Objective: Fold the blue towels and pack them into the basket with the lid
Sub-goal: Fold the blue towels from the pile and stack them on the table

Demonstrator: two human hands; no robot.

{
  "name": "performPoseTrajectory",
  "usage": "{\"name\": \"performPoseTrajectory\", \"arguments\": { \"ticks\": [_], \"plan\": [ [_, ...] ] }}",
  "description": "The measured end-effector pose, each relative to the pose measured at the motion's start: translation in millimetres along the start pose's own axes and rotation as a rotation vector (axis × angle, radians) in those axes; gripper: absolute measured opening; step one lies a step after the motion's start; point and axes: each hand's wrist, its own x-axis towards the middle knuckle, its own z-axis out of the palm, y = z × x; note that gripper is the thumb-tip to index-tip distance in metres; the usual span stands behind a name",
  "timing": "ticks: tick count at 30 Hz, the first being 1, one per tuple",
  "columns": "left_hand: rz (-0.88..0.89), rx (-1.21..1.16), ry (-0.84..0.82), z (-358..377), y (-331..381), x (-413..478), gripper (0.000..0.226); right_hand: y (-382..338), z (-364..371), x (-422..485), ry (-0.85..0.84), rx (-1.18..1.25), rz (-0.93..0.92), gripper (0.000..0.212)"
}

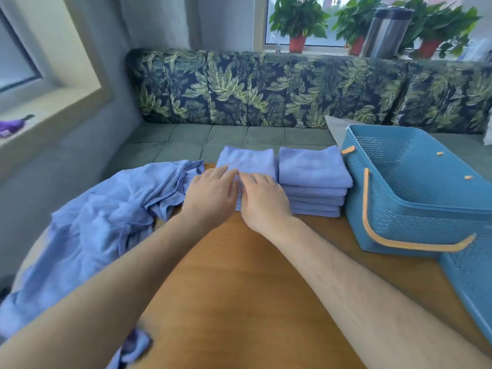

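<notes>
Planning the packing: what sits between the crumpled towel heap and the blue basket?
Head view: a towel under the left hand and right hand, then the folded stack beside the basket.

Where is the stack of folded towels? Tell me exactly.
In the head view, the stack of folded towels sits on the table, right of centre, between the blue basket and the towel under the left hand and right hand.

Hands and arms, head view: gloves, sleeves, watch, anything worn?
Nothing worn. The left hand and right hand are bare, with no gloves, rings or bands visible. The left forearm and right forearm are bare too, with no sleeve, watch or bracelet up to the frame edge.
</notes>
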Motion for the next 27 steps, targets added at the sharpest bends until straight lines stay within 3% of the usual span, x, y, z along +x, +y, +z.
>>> {"name": "performPoseTrajectory", "arguments": {
  "ticks": [6,11,15,20,27],
  "plan": [
    [-0.222,0.033,0.05,-28.8,-98.0,-84.6,0.049,-110.0,52.0,0.9,-0.18,0.131,-0.148,0.05],
    [-0.405,0.088,-0.061,-41.5,-175.5,-134.6,0.054,-182.9,87.3,0.3,-0.304,0.174,-0.232,0.048],
    [-0.544,0.102,-0.128,-33.1,-213.2,-160.9,0.028,-211.9,115.5,-2.1,-0.37,0.171,-0.254,0.049],
    [-0.54,-0.038,-0.019,-20.6,-227.5,-161.4,0.025,-211.5,132.9,0.4,-0.38,0.182,-0.219,0.045],
    [-0.389,-0.271,0.136,-36.2,-199.2,-156.7,0.012,-190.9,114.7,19.7,-0.296,0.574,0.018,0.031]
  ]
}}
